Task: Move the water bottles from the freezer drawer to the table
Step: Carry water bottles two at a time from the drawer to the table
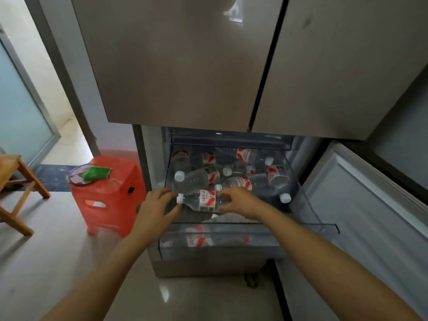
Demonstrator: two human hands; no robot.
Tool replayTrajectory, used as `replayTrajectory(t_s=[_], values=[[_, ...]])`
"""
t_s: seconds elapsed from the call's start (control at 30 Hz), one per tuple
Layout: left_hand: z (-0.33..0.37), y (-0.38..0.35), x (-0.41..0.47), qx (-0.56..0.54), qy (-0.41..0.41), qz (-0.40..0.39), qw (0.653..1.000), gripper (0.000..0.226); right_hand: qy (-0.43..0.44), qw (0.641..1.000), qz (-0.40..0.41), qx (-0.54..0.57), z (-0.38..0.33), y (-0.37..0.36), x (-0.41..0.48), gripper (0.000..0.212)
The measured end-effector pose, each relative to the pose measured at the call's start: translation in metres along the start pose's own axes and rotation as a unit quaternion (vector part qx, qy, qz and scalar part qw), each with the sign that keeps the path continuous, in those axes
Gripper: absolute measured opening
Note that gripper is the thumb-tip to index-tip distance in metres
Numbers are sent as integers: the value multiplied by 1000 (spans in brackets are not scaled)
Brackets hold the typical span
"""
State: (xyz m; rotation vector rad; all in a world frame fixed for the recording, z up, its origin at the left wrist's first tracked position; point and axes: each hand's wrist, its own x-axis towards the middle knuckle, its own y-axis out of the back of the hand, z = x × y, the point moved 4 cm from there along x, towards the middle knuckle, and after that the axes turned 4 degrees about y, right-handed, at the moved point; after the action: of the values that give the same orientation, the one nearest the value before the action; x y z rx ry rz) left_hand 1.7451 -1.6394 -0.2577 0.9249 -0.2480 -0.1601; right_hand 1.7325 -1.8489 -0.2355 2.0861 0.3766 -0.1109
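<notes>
Bottle (201, 201) label text apparently unreadable

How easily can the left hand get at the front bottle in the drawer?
Probably yes: the left hand sits beside the cap of the front bottle, the drawer stands open and nothing lies over it.

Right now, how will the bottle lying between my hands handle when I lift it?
The bottle looks full, so likely heavy for its size. Sitting in the freezer drawer, it may be cold and slick, perhaps frozen stiff. Round and lying sideways, it would probably roll if released.
</notes>
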Motion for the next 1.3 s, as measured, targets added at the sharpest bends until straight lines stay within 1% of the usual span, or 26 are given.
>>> replayTrajectory(t_s=[0.07,0.13,0.23,0.3,0.37,0.43,0.5,0.57,0.6,0.67,0.73,0.8,0.87,0.9,0.93,0.97,1.0,1.03,1.07,1.1,1.13,1.2,1.23,1.3], values=[[-14,-9,6,-4,9,-29,1000,81,-6,997,-77,-19,1,-10,21,44],[-25,-16,7,0,11,-40,999,80,3,989,-145,-41,0,-23,36,49],[-29,-20,6,19,-6,-21,1000,72,13,967,-244,-75,1,-44,55,51],[-29,-20,6,27,6,-36,999,74,21,946,-306,-105,2,-60,66,54],[-24,-16,6,36,9,-46,998,72,41,928,-345,-138,1,-74,70,53],[-23,-16,4,72,1,-35,997,54,63,914,-366,-164,0,-85,77,54],[-25,-17,2,83,7,-33,996,41,80,906,-381,-166,-1,-93,82,62],[-28,-20,2,95,9,-39,995,40,89,900,-392,-167,-2,-96,86,74],[-28,-21,1,104,13,-39,994,41,95,899,-392,-170,-2,-97,88,77],[-31,-22,-1,104,19,-25,994,43,101,908,-373,-158,1,-94,90,81],[-29,-18,-2,101,16,27,994,41,106,930,-328,-129,5,-77,90,85],[-26,-14,-3,85,1,92,992,37,96,955,-271,-69,12,-50,86,86],[-17,-14,-7,38,13,155,987,37,94,974,-207,-17,18,-18,75,87],[-10,-14,-7,2,34,182,983,40,99,980,-173,4,20,-4,69,88],[-2,-15,-6,-47,62,191,979,45,104,984,-142,33,21,8,63,88],[7,-16,-3,-109,99,174,974,53,109,984,-116,76,21,17,57,88],[18,-21,1,-176,138,124,967,61,118,981,-92,122,20,26,51,88],[28,-28,7,-237,161,57,956,67,132,975,-69,162,18,31,47,88],[38,-33,13,-295,158,-7,942,67,147,968,-48,195,13,35,43,89],[48,-37,19,-346,138,-45,927,64,162,960,-32,224,8,36,41,89],[56,-37,25,-385,121,-56,913,62,175,952,-19,250,4,36,39,89],[60,-31,33,-434,124,-19,892,63,189,936,-1,296,-5,28,36,93],[59,-26,36,-440,127,11,889,64,190,928,2,320,-8,23,37,97],[57,-20,36,-413,136,55,899,65,176,921,-13,347,-9,14,40,108]])
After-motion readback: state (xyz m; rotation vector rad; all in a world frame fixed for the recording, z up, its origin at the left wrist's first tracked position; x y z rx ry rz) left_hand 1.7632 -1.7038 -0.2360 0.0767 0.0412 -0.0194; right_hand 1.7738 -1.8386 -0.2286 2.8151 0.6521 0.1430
